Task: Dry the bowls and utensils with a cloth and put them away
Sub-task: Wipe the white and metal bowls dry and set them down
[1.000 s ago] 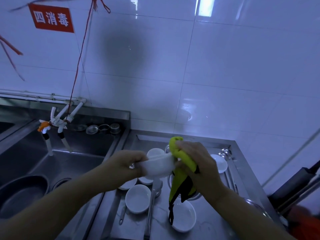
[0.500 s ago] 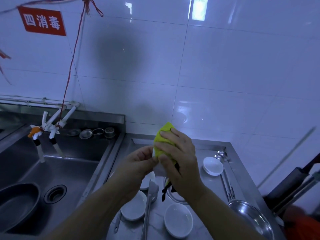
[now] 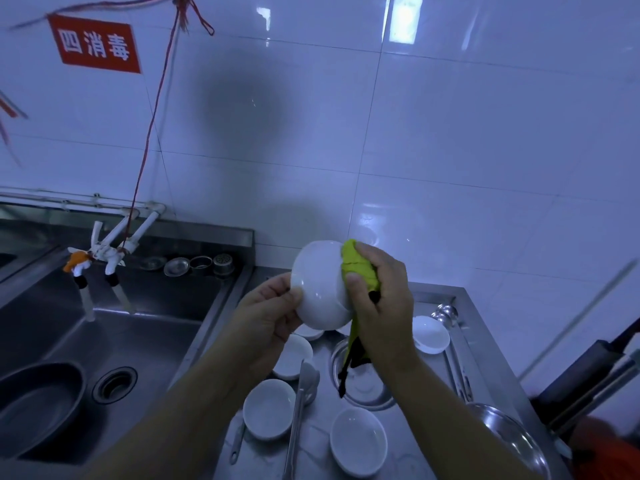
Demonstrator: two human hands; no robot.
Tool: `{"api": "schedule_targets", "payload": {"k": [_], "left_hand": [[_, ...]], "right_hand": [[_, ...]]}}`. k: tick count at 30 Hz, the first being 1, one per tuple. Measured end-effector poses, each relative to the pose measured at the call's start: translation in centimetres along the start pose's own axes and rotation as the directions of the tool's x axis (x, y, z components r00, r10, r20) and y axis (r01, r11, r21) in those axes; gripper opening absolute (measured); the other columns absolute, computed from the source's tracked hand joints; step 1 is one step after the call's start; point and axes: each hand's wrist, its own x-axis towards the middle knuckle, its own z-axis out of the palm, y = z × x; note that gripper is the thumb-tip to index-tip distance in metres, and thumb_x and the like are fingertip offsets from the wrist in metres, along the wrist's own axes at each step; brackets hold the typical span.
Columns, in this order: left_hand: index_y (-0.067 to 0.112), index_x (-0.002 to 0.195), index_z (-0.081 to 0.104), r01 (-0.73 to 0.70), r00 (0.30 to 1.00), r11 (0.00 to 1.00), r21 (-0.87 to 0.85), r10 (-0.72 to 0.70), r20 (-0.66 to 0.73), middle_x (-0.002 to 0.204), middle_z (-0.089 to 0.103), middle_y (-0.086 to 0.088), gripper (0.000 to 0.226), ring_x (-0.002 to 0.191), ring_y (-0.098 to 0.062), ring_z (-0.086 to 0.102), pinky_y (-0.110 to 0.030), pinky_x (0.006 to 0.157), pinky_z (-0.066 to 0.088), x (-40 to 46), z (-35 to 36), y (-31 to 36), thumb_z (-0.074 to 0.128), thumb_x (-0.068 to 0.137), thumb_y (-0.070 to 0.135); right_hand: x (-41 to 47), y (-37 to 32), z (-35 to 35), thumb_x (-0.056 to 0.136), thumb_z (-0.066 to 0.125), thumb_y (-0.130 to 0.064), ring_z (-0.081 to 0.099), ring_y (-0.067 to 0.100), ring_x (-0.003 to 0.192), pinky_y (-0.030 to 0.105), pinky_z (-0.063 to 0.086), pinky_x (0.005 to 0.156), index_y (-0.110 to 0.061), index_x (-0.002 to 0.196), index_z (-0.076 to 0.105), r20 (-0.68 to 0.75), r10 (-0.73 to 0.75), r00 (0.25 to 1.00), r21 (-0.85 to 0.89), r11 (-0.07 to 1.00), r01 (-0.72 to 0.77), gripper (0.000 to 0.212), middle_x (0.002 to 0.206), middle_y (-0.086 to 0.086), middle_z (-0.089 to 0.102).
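Nearest, white bowls (image 3: pixel 268 408) and a long spoon (image 3: pixel 299 407) lie on the steel counter (image 3: pixel 426 455). Above them the left hand (image 3: pixel 265 323) grasps a white bowl (image 3: pixel 320 284) by its rim, tipped sideways; the right hand (image 3: pixel 384 299) grips a yellow-green cloth (image 3: pixel 356 268) against it. Far left sits the sink (image 3: pixel 149 327).

The bowl (image 3: pixel 320 285) is plain glossy white, the cloth (image 3: pixel 358 268) yellow-green with dark trim, the bench (image 3: pixel 429 441) grey steel — and the wall sign (image 3: pixel 95 45) red with white characters.
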Motion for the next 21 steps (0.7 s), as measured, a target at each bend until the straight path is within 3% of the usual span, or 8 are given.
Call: {"api": "schedule_targets", "payload": {"k": [3,5,9,13,17,21], "left_hand": [[-0.001,0.100,0.060,0.005,1.000,0.999,-0.036,-0.006,-0.010,0.087,0.067,-0.016,0.029,0.069,-0.021,0.065,-0.024,0.052,0.055,0.1,0.2,0.2,0.052,0.074,0.010],[0.000,0.098,0.061,-0.006,1.000,0.998,-0.062,0.005,-0.021,0.085,0.068,-0.012,0.028,0.069,-0.017,0.067,-0.024,0.057,0.057,0.4,0.1,0.6,0.052,0.073,0.010],[0.002,0.096,0.062,-0.011,0.999,0.993,-0.116,0.007,-0.040,0.080,0.072,-0.006,0.026,0.070,-0.013,0.069,-0.022,0.063,0.057,0.7,-0.2,0.7,0.052,0.072,0.008],[0.000,0.096,0.061,0.032,0.999,0.996,-0.083,-0.032,-0.002,0.080,0.072,-0.008,0.020,0.069,-0.014,0.070,-0.022,0.059,0.056,0.5,0.0,0.3,0.049,0.080,0.003],[0.000,0.096,0.062,0.006,1.000,1.000,-0.023,-0.007,-0.001,0.084,0.071,-0.010,0.021,0.074,-0.017,0.068,-0.023,0.066,0.058,0.9,0.6,0.2,0.051,0.079,0.005],[0.003,0.090,0.061,-0.027,0.998,1.000,0.015,0.028,-0.052,0.080,0.069,-0.008,0.014,0.073,-0.017,0.064,-0.021,0.064,0.056,1.1,0.5,0.5,0.048,0.086,0.000]], "right_hand": [[-0.6,0.2,0.2,0.092,0.053,-0.028,0.048,0.015,0.117,0.021,0.037,0.100,-0.019,0.121,0.062,0.019,-0.220,0.975,-0.107,0.970,0.220,0.032,0.125,-0.011,0.056],[-1.0,0.4,0.0,0.093,0.054,-0.022,0.048,0.016,0.112,0.024,0.037,0.100,-0.011,0.117,0.065,0.054,-0.356,0.933,-0.143,0.922,0.360,0.029,0.124,-0.004,0.057],[-1.1,1.7,-1.3,0.097,0.050,-0.021,0.051,0.020,0.103,0.025,0.037,0.097,-0.004,0.109,0.069,0.151,-0.459,0.876,-0.163,0.862,0.480,0.028,0.118,0.002,0.062],[0.4,2.3,-2.1,0.094,0.052,-0.017,0.051,0.027,0.101,0.024,0.038,0.097,-0.005,0.110,0.070,0.157,-0.399,0.903,-0.227,0.876,0.426,0.026,0.115,0.000,0.062],[0.3,0.9,-0.8,0.092,0.054,-0.018,0.048,0.015,0.110,0.023,0.039,0.099,-0.009,0.110,0.070,0.073,-0.308,0.948,-0.137,0.939,0.316,0.026,0.115,-0.007,0.058],[0.1,0.3,-1.2,0.091,0.056,-0.020,0.052,0.014,0.108,0.021,0.039,0.098,-0.010,0.108,0.071,0.102,-0.320,0.942,-0.109,0.937,0.331,0.025,0.113,-0.006,0.061]]}}
